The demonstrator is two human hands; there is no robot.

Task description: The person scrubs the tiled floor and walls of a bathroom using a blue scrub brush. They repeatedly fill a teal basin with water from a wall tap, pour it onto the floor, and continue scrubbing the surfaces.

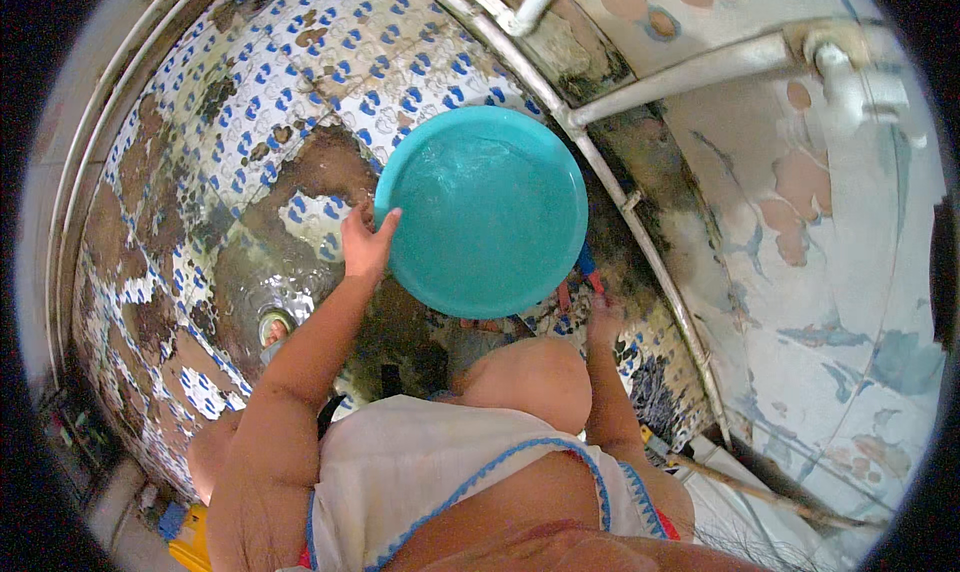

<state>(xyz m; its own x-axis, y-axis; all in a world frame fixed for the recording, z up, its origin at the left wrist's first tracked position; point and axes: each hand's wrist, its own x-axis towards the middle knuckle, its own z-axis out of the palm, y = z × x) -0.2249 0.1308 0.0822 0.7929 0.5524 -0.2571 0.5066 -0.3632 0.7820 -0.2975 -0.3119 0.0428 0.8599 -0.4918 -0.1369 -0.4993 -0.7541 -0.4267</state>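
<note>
A round teal plastic basin [487,227] with some water in it is in front of me, above the wet floor. My left hand [367,245] grips its left rim, the thumb over the edge and the fingers on the outside. Below and right of the basin is my right hand [604,318], blurred and apart from the rim; whether its fingers hold anything is unclear. Close by it, a blue and red object [590,272] shows partly from under the basin.
Worn floor covering with blue footprint prints [262,84] is wet and torn in patches. White pipes [637,227] run along the stained wall [810,272] on the right. A wooden stick [757,489] lies at lower right; a yellow object [191,538] is at lower left.
</note>
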